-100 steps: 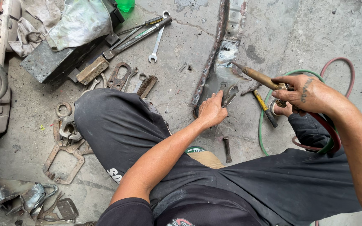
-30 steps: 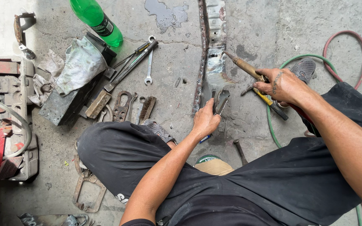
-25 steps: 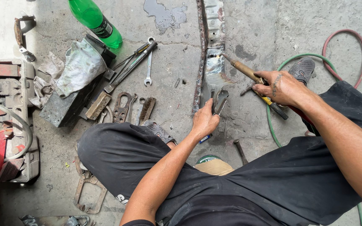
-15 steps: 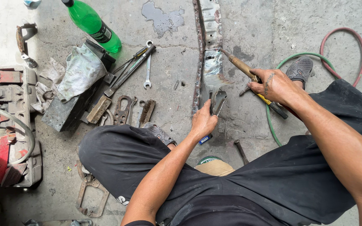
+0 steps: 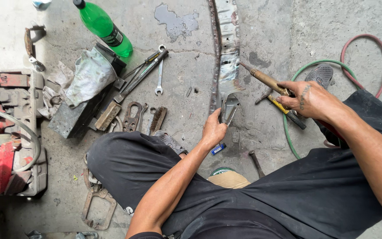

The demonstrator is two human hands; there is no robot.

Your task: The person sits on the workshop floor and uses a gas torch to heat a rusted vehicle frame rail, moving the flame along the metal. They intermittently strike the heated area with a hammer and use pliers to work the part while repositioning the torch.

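Note:
My left hand (image 5: 213, 131) grips the handles of a pair of pliers (image 5: 229, 107) whose jaws clamp the lower end of a long curved metal strip (image 5: 223, 48) lying on the concrete. My right hand (image 5: 311, 99) holds a brass torch (image 5: 265, 80), its tip resting close to a shiny spot on the strip just above the pliers. No flame is visible. Red and green hoses (image 5: 363, 46) loop away behind the right hand. I am seated with my legs in dark trousers spread on the floor.
Left of the strip lie a spanner (image 5: 159, 79), long-handled tools (image 5: 142, 75), a wire brush (image 5: 157, 120), a green bottle (image 5: 103, 28) and a metal block with a rag (image 5: 85, 95). A red machine (image 5: 7, 132) stands at far left. A small blue lighter (image 5: 218, 149) and a hammer (image 5: 256, 163) lie near my knee.
The view has shifted slightly, so everything sits lower in frame. My right hand has edged the torch tip closer to the strip; my left hand keeps the pliers clamped in place.

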